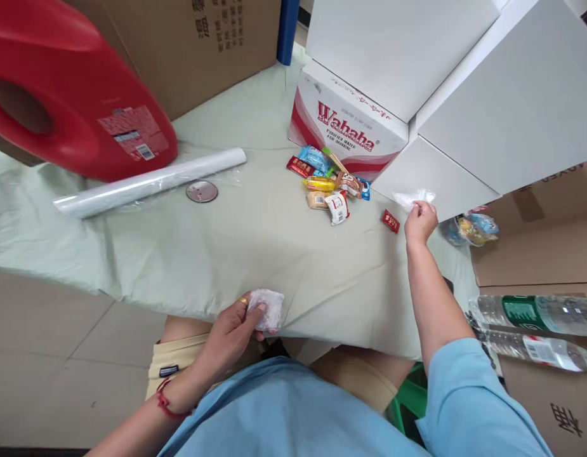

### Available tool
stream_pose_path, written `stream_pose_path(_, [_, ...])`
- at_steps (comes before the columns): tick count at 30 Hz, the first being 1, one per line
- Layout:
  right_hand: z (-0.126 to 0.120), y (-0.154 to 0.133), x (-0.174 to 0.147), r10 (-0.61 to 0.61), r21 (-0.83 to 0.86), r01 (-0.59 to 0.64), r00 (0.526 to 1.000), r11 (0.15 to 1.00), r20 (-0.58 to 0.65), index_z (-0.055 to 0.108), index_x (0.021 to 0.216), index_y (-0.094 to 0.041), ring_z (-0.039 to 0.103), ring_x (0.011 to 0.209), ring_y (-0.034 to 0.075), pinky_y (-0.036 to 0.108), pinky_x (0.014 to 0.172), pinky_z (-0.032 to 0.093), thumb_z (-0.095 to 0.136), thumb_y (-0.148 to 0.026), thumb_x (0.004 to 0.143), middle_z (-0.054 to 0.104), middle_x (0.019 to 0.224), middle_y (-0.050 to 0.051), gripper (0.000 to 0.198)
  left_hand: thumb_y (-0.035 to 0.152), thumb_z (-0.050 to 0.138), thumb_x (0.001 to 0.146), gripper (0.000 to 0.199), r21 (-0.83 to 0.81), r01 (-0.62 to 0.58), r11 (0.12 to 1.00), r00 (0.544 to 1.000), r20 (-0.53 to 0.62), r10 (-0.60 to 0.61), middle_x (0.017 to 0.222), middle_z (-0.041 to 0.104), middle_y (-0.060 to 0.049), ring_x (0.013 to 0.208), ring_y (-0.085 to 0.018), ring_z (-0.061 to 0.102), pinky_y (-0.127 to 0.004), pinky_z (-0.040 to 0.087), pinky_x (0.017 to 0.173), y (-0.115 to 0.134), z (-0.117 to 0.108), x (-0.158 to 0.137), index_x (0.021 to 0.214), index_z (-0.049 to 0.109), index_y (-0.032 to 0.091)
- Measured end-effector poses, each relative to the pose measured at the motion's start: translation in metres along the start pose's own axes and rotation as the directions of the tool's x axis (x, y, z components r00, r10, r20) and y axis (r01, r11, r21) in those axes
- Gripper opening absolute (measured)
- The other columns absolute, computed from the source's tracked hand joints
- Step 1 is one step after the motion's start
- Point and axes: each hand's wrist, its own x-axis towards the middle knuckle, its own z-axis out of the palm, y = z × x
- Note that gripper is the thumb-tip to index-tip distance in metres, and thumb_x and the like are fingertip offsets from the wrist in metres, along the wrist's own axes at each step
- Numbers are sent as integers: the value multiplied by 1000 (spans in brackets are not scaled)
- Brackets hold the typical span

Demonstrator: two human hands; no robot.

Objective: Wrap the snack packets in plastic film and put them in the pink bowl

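Note:
My left hand (243, 320) is closed on a small, whitish square packet (268, 309) in crinkled clear wrapping, held at the table's front edge with the thumb on top. On the right, my right hand (421, 222) pinches a piece of thin clear plastic (414, 198) in front of the white boxes. Just left of that hand lies a small red snack packet (391, 221). A pile of wrapped snacks (338, 206) sits mid-table, with a red packet (300, 166), a blue packet (316, 158) and a yellow one (320, 184) among them.
A roll of clear plastic film (150, 183) and a round metal disc (202, 191) lie at left, near a large red jug (74, 95). Behind the snacks stands a Wahaba-lettered carton (345, 127). A bag of snacks (474, 228) and plastic bottles (540, 314) are at right.

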Motion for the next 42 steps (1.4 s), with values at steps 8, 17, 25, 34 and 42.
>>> stream_pose_path(8, [2, 16, -4, 74, -140, -35, 955, 989, 288, 76, 100, -11, 60, 115, 33, 52, 106, 45, 60, -18, 83, 67, 119, 22, 24, 55, 88, 71, 54, -177, 32, 984, 999, 28, -28, 94, 75, -4, 85, -23, 72, -31, 61, 68, 5, 10, -10, 105, 68, 19])
stream_pose_path(17, [-44, -81, -172, -198, 643, -159, 873, 749, 446, 77, 108, -23, 70, 104, 28, 50, 101, 55, 60, -43, 100, 75, 107, 12, 28, 50, 85, 79, 55, -126, -9, 992, 999, 43, 15, 97, 69, -1, 69, -18, 75, -26, 57, 54, 22, 38, 7, 111, 51, 21])
stream_pose_path(25, [-45, -123, -226, -514, 602, -728, 398, 327, 760, 72, 113, -20, 66, 77, 16, 29, 72, 54, 74, -62, 93, 74, 92, 2, 47, 49, 83, 81, 47, 25, -99, 995, 965, 244, 90, 70, 68, 3, 55, -13, 63, -23, 48, 52, 13, 80, 45, 103, 53, 20])
stream_pose_path(34, [-43, -111, -227, -538, 666, -704, 472, 247, 699, 67, 129, -19, 65, 100, 19, 32, 90, 52, 81, -54, 88, 71, 108, 5, 56, 49, 87, 77, 53, -124, -98, 987, 984, 136, 115, 76, 66, 3, 63, -11, 64, -22, 49, 60, 8, 82, 50, 105, 52, 20])
stream_pose_path(42, [-43, -114, -226, -353, 704, -625, 609, 337, 710, 68, 90, -21, 57, 75, 15, 27, 70, 46, 83, -55, 82, 66, 83, -1, 38, 43, 81, 86, 33, 235, -372, 898, 870, -250, 426, 85, 59, 2, 73, -11, 54, -24, 45, 67, 2, 77, 45, 94, 58, 21])
